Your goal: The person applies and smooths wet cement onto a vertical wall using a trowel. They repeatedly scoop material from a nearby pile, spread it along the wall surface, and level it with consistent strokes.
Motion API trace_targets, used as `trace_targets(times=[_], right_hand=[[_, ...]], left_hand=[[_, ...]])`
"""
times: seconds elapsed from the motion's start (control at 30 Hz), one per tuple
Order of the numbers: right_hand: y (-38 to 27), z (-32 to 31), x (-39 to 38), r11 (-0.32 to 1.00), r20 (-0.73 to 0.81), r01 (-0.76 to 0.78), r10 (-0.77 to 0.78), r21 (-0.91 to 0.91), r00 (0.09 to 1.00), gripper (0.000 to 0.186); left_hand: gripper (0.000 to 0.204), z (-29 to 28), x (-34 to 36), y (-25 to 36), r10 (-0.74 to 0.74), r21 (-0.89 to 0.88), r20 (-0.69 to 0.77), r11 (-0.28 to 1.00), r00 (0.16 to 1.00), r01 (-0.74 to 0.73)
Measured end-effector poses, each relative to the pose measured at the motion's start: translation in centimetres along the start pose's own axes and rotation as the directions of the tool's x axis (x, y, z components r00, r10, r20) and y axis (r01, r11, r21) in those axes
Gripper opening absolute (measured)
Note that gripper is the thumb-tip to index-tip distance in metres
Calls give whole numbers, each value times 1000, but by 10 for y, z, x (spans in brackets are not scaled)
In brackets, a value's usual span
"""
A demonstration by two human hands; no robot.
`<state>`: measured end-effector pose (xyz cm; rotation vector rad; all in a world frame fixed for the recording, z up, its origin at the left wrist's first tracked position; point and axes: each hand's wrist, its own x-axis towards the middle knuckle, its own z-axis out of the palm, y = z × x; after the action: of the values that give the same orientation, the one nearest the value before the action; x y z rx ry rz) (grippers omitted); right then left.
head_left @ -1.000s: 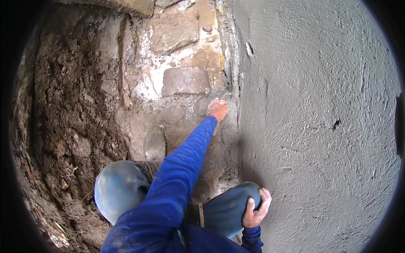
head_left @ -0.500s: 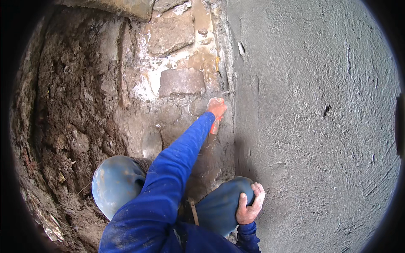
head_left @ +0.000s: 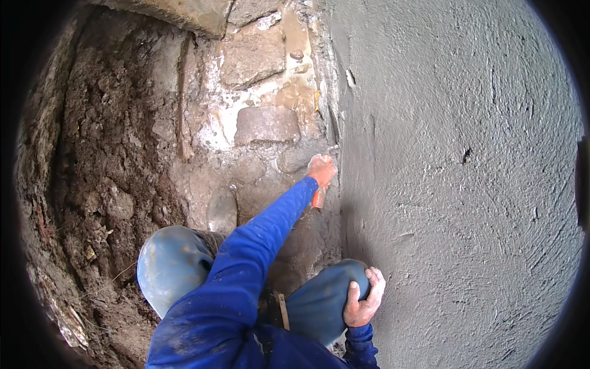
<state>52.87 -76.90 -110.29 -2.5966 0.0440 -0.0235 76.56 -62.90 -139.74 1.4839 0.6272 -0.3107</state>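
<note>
My left hand [head_left: 322, 169] is stretched out ahead, closed round the orange handle of a hand tool [head_left: 318, 197]. The tool's working end is hidden under the hand, so its exact kind does not show. It is low down, at the foot of a wet-looking grey plastered surface [head_left: 461, 184], beside the muddy stone ground [head_left: 246, 166]. My right hand [head_left: 365, 298] holds no tool; its fingers and thumb are spread over my bent right knee [head_left: 326, 298], close to the plaster.
A squarish flat stone [head_left: 267, 125] lies just beyond the left hand, with wet whitish patches and larger stones [head_left: 253, 58] farther off. Rough brown soil [head_left: 110, 147] fills the left side. My left knee [head_left: 174, 267] is bent beside the outstretched arm.
My left hand has drawn slightly toward me along the foot of the plaster, with the tool still in it. My right hand stays on the knee.
</note>
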Motion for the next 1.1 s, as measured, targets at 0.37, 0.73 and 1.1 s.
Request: trace_targets(times=[0.37, 0.73, 1.1], right_hand=[[2, -2, -4, 999, -17, -1, 1, 32, 1000, 43], [5, 0, 0, 999, 9, 20, -21, 42, 1000, 43], [8, -2, 2, 1000, 36, 8, -9, 30, 999, 37]], left_hand=[[19, 0, -1, 11, 37, 78, 83, 996, 996, -43], [39, -6, -1, 9, 73, 171, 147, 980, 986, -98], [68, -41, -48, 17, 150, 382, 70, 909, 986, -165]])
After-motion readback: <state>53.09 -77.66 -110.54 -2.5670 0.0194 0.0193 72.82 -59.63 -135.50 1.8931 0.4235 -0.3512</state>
